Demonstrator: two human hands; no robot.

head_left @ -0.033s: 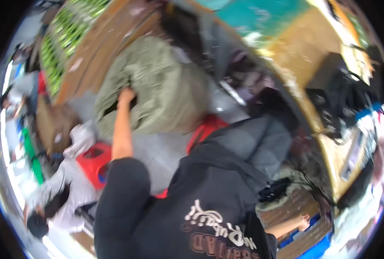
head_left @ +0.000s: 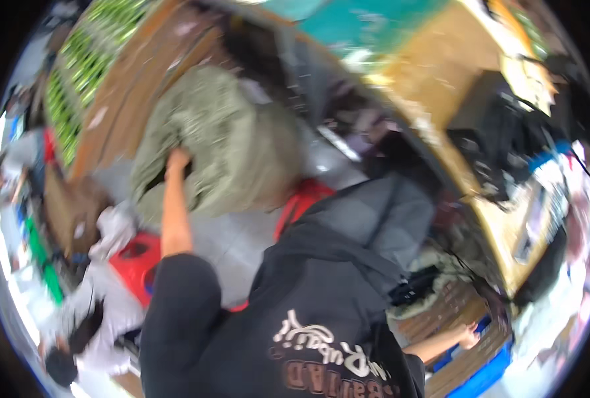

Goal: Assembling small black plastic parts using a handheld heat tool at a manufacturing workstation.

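Observation:
A large olive-green cloth sack [head_left: 242, 146] lies on its side at the upper left, its mouth gathered and creased toward me. My left hand [head_left: 177, 161] reaches to that mouth and is closed on the bunched cloth, its fingertips partly hidden by folds and a dark gap. Far to the lower right, my right hand [head_left: 468, 335] is curled closed beside a brown wooden surface [head_left: 434, 318] with blue edging; blur hides what its fingers hold, if anything. Near that arm lies another greenish sack [head_left: 434, 278], its mouth open on dark cloth.
Behind the large sack are brown boards [head_left: 126, 86]. A red plastic stool [head_left: 137, 265] stands left, near a person in pale clothing [head_left: 102, 312]. A yellow-topped table [head_left: 441, 73] with black items [head_left: 484, 126] runs along the right. Something red [head_left: 301, 202] sits below the sack.
The whole view has shifted, so most things appear slightly further left and lower. My left hand keeps its place at the sack's mouth.

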